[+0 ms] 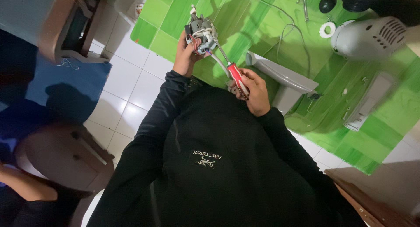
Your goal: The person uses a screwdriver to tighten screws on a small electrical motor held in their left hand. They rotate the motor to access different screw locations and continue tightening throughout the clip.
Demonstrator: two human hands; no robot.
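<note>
Your left hand [186, 56] held a motor assembly [201, 32] of dull grey metal with plastic-sheathed wires. Your right hand [253, 93] gripped a screwdriver [232, 69] — glossy red plastic handle, bright metal shaft. The green mat [262, 30] looked smooth; the fan housing [372, 36] — matt grey plastic.

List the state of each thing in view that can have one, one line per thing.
Left hand: closed around the small motor.
Small motor: held up off the floor, wires exposed.
Right hand: gripping the screwdriver handle.
Red-handled screwdriver: tilted, tip at the motor.
White fan housing: lying on the green mat, apart from the motor.
Grey base piece: lying on the mat.
Green mat: spread flat on the tiled floor.
</note>
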